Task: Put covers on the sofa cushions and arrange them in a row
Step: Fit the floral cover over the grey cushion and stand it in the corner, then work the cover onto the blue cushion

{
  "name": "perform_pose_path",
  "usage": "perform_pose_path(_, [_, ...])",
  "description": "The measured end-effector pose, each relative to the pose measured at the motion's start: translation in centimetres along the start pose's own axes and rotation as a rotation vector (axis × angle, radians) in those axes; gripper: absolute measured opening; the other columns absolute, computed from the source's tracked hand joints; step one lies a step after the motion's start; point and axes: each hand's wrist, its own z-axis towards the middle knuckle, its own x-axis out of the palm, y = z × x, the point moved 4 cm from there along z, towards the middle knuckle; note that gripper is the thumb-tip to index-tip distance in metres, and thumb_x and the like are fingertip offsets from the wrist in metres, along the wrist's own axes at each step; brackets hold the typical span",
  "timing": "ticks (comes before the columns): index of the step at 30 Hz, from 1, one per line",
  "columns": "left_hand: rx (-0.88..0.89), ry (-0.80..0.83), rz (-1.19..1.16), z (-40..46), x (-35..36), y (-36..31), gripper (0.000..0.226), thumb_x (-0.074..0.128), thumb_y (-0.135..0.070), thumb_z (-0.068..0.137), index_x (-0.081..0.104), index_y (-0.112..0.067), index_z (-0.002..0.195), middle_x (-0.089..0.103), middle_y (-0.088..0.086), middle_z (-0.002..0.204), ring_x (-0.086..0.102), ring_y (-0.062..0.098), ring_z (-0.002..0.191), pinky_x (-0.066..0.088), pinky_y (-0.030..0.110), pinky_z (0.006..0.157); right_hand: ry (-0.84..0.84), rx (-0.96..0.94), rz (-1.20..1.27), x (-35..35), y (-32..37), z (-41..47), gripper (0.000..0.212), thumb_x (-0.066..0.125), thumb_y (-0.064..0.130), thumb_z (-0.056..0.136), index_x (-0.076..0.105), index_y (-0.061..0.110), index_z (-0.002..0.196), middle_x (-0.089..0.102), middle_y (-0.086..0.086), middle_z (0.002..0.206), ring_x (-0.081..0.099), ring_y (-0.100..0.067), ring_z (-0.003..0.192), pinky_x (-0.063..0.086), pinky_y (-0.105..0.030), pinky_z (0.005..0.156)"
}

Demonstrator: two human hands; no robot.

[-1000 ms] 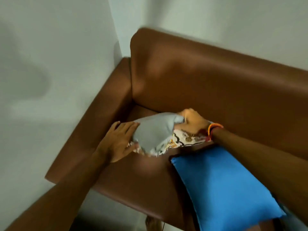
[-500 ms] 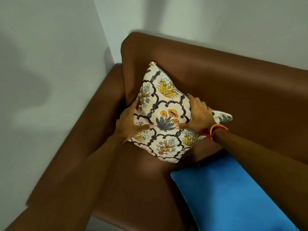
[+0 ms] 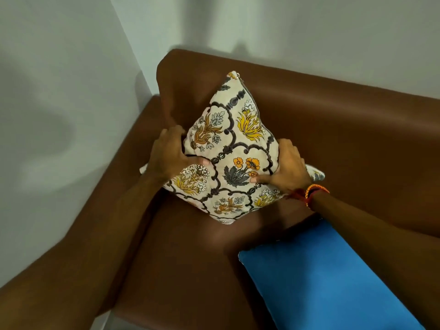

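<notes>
A floral cushion (image 3: 234, 151), cream with yellow and orange flowers and grey scrolls, stands on one corner in the sofa's left corner, leaning against the backrest. My left hand (image 3: 170, 153) grips its left edge, thumb on the front. My right hand (image 3: 284, 169) grips its right edge; the wrist carries orange and red threads. A plain blue cushion (image 3: 321, 279) lies flat on the seat at the lower right, partly under my right forearm.
The brown leather sofa (image 3: 190, 258) fills the view, its left armrest (image 3: 112, 186) against a pale wall (image 3: 66, 91). Another wall runs behind the backrest (image 3: 345, 120). Bare seat shows between the two cushions.
A second ago the cushion lay low on the seat, grey underside up. It has been raised, turned floral side out and stood against the backrest; my hands have shifted to its side edges.
</notes>
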Motion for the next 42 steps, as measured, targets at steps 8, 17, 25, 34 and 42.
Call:
perform_pose_path(8, [-0.003, -0.149, 0.189, -2.9, 2.8, -0.1, 0.102, 0.066, -0.083, 0.068, 0.05, -0.008, 0.135, 0.051, 0.015, 0.127, 0.05, 0.034, 0.116, 0.049, 0.052, 0.093, -0.085, 0.025, -0.132, 1.7, -3.0, -2.4, 0.154, 0.067, 0.096, 0.046, 0.005, 0.018, 0.164, 0.038, -0.015, 0.156, 0.043, -0.04, 0.138, 0.038, -0.065, 0.112])
perform_pose_path(17, [0.581, 0.15, 0.424, -19.7, 15.2, -10.0, 0.049, 0.077, -0.032, 0.075, 0.066, -0.006, 0.116, 0.06, 0.017, 0.116, 0.054, 0.034, 0.102, 0.052, 0.048, 0.083, 0.121, -0.029, -0.303, 4.7, -11.6, -16.4, 0.126, 0.072, 0.075, 0.074, 0.008, 0.019, 0.167, 0.005, -0.015, 0.174, 0.014, -0.042, 0.158, 0.016, -0.065, 0.126])
perform_pose_path(25, [0.869, 0.476, 0.671, -34.5, 27.9, -16.4, 0.05, 0.054, -0.029, 0.099, 0.053, -0.029, 0.149, 0.057, 0.013, 0.151, 0.054, 0.046, 0.136, 0.039, 0.074, 0.108, 0.221, 0.098, -0.365, 3.3, -25.2, -31.0, 0.092, 0.035, 0.085, 0.085, 0.013, 0.042, 0.164, 0.004, -0.002, 0.176, 0.008, -0.034, 0.161, 0.021, -0.068, 0.12])
perform_pose_path(34, [0.645, 0.451, 0.579, -31.4, 28.3, -15.9, 0.097, 0.066, -0.057, 0.075, 0.034, -0.023, 0.16, 0.038, 0.013, 0.165, 0.035, 0.041, 0.151, 0.021, 0.08, 0.111, 0.216, -0.186, -0.647, 6.3, -27.0, -38.3, 0.103, 0.077, 0.017, 0.072, 0.029, 0.014, 0.163, 0.027, -0.025, 0.167, 0.027, -0.059, 0.149, 0.033, -0.075, 0.111])
perform_pose_path(42, [0.672, 0.219, 0.231, -21.7, 21.4, -24.0, 0.087, 0.061, -0.068, 0.075, 0.066, -0.003, 0.132, 0.071, 0.012, 0.127, 0.069, 0.032, 0.116, 0.045, 0.054, 0.109, 0.102, -0.086, 0.206, -5.4, -29.1, -33.1, 0.092, 0.084, 0.04, 0.074, 0.047, 0.01, 0.153, 0.048, -0.003, 0.158, 0.044, -0.023, 0.148, 0.035, -0.052, 0.12])
